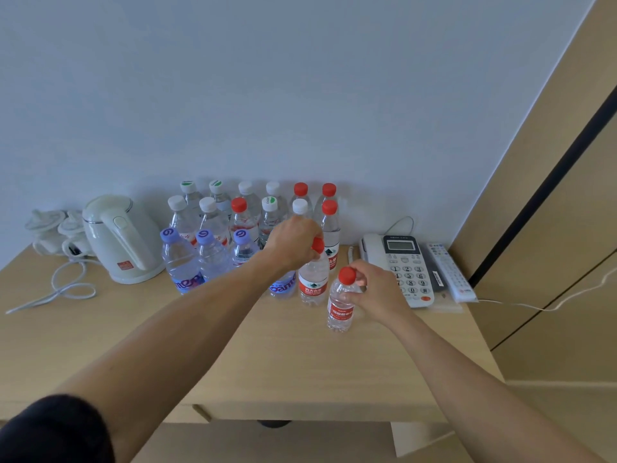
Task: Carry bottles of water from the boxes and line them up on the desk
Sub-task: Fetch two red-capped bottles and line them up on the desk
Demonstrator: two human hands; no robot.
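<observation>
You are pinching two red-capped bottles by their necks, left hand [293,243] seating the front-row bottle [313,282], right hand [375,292] bringing the trailing bottle [341,302] in at its 5 o'clock to extend the line.

- The left hand [291,241] is covering most of the red cap of the bottle [313,282] under it, so the grip on the neck is not showing.
- The left forearm is hiding the lower part of a purple-capped bottle [243,248] and most of a blue label behind it.
- The right hand [377,290] is hiding the left keys of the telephone [405,262].
- The back row of bottles [247,195] is standing behind the front ones; only caps and shoulders are showing.
- The labels there are too small to read.
- The desk [283,362] is running out of view at the left edge.
- The cups [50,225] beside the kettle [122,237] are looking blurred.
</observation>
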